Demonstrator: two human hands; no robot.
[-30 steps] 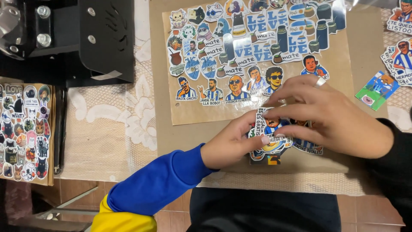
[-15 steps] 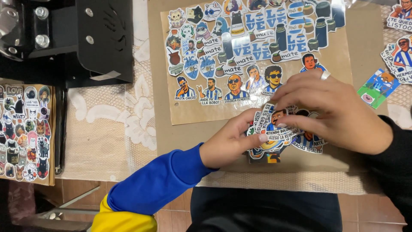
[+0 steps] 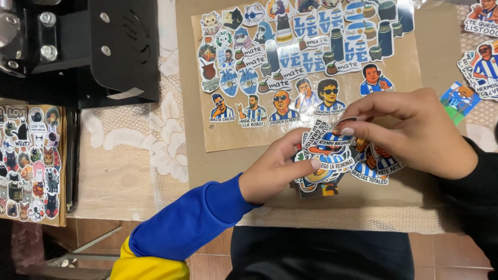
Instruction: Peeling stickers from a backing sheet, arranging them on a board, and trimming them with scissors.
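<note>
My left hand (image 3: 277, 168), in a blue sleeve with a yellow cuff, holds a fanned stack of cut-out cartoon stickers (image 3: 332, 161) by its left edge, thumb on top. My right hand (image 3: 415, 132), in a black sleeve, pinches the top stickers of the same stack between thumb and fingers. The stack hovers just above a brown paper sheet (image 3: 197, 155). Beyond the hands lies a sticker sheet (image 3: 301, 62) covered with cats, blue lettering, cups and cartoon men.
A black machine (image 3: 78, 46) stands at the top left. A second sheet of cat stickers (image 3: 31, 161) lies at the left edge. Loose stickers (image 3: 482, 57) and a small blue-green one (image 3: 459, 101) lie at the right. White lace cloth (image 3: 135, 155) covers the table.
Both hands have spread the sticker stack wider into a fan, and my right fingers have shifted up over its top stickers.
</note>
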